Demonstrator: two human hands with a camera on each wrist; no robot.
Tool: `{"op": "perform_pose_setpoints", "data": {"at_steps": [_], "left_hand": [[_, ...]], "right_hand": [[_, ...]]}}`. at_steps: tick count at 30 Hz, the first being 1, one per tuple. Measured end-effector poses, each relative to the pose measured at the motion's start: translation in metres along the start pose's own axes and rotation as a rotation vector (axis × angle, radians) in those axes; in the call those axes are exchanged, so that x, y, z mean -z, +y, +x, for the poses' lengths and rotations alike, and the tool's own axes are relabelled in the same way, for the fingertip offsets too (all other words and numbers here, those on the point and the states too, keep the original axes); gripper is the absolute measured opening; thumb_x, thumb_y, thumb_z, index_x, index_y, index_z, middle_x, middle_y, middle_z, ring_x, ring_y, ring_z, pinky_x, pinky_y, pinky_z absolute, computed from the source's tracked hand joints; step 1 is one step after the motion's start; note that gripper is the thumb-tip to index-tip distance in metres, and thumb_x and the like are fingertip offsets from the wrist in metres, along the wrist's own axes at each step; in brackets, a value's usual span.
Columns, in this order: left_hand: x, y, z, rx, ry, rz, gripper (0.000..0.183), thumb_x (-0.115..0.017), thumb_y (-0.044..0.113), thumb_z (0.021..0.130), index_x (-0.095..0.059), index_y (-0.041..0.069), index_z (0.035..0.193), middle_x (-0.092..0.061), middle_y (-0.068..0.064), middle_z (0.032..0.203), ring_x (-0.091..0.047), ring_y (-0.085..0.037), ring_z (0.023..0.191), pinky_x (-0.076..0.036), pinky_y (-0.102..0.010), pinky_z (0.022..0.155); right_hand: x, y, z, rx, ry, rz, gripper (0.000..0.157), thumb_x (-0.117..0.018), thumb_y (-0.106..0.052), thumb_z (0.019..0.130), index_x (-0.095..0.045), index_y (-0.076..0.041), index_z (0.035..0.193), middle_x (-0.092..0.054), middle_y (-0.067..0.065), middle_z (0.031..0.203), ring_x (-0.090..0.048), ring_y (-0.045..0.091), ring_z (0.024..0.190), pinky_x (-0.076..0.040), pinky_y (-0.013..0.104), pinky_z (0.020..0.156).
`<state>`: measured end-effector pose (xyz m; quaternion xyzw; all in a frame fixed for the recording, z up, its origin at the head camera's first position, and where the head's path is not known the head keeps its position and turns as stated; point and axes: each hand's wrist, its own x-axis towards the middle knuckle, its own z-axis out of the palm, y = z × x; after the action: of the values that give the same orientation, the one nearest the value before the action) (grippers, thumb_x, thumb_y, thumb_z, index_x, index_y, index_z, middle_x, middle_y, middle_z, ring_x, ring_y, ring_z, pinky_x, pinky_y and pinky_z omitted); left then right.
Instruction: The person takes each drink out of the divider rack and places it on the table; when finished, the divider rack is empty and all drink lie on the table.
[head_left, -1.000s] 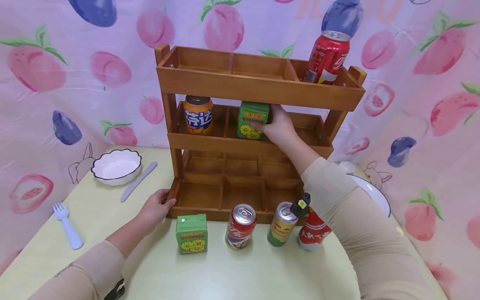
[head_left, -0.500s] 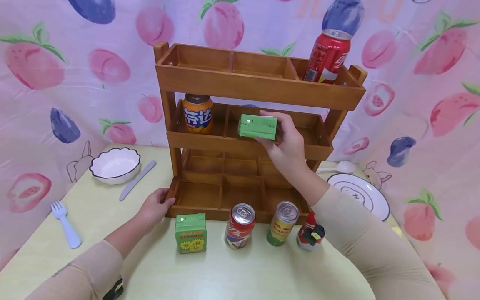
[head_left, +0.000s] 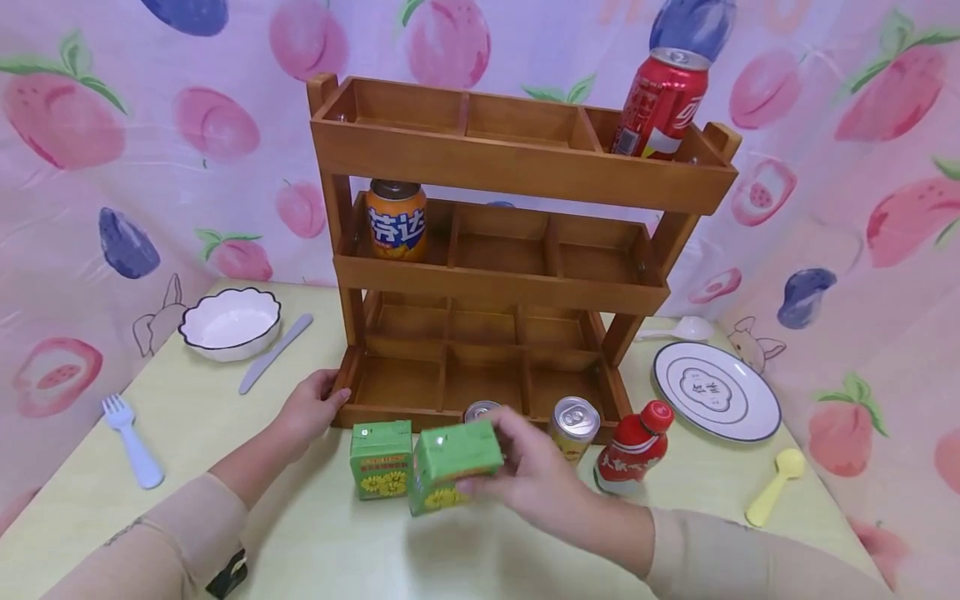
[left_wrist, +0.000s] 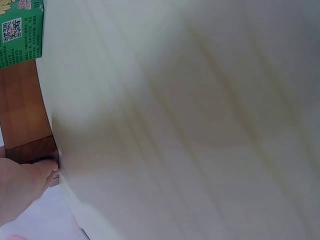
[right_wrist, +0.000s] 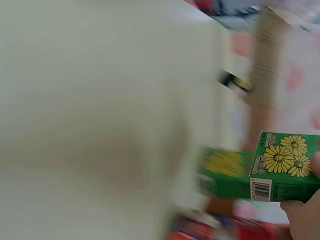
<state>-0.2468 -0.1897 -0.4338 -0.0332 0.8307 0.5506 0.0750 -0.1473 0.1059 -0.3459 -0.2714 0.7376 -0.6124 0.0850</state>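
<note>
My right hand (head_left: 536, 479) holds a green drink carton (head_left: 453, 467) with yellow flowers between thumb and fingers, over the table in front of the rack. A matching green carton (head_left: 381, 471) stands just left of it. My left hand (head_left: 307, 408) grips the lower left front corner of the wooden rack (head_left: 487, 279); in the left wrist view its fingers (left_wrist: 42, 172) curl at the wood's end. A soda can (head_left: 480, 410) is mostly hidden behind the held carton. To the right stand a yellow can (head_left: 574, 425) and a red-labelled bottle (head_left: 633, 450).
An orange can (head_left: 396, 223) stands in the middle tier's left compartment, a red can (head_left: 662, 107) on the top tier's right. A white bowl (head_left: 231, 325), knife (head_left: 276, 354) and fork (head_left: 133, 442) lie left; a plate (head_left: 716, 392), white spoon (head_left: 682, 331) and yellow spoon (head_left: 776, 486) lie right.
My right hand has taken the green carton out of the middle tier's centre compartment and brought it down and forward, beside the other carton. The left hand has stayed on the rack.
</note>
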Motion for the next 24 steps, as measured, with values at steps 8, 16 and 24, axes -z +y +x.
{"op": "perform_pose_setpoints", "data": {"at_steps": [8,16,24], "left_hand": [[0.000,-0.004,0.003,-0.012,0.014,-0.006,0.044,-0.045,0.010,0.094,-0.030,-0.007,0.131,-0.039,-0.027,0.129,-0.039,-0.035,0.117,-0.033,-0.044,0.097],[-0.003,-0.004,0.003,-0.031,0.017,-0.010,0.044,-0.045,0.010,0.094,-0.031,-0.009,0.131,-0.041,-0.027,0.127,-0.041,-0.035,0.115,-0.034,-0.044,0.096],[-0.001,-0.003,0.001,-0.026,0.017,-0.011,0.044,-0.044,0.010,0.094,-0.030,-0.009,0.131,-0.040,-0.027,0.128,-0.040,-0.035,0.116,-0.033,-0.044,0.097]], "right_hand": [[-0.023,0.054,-0.015,-0.118,-0.102,0.001,0.043,-0.076,0.000,0.067,-0.049,-0.010,0.100,-0.060,0.001,0.101,-0.057,0.014,0.099,-0.045,0.025,0.085],[-0.022,0.069,-0.014,-0.153,-0.124,-0.078,0.044,-0.077,-0.003,0.067,-0.049,-0.013,0.099,-0.059,-0.003,0.102,-0.054,0.013,0.102,-0.044,0.025,0.086],[-0.020,0.052,-0.013,0.017,-0.180,-0.406,0.054,-0.075,-0.034,0.071,-0.044,-0.015,0.112,-0.055,-0.006,0.108,-0.052,0.008,0.101,-0.044,0.025,0.085]]}}
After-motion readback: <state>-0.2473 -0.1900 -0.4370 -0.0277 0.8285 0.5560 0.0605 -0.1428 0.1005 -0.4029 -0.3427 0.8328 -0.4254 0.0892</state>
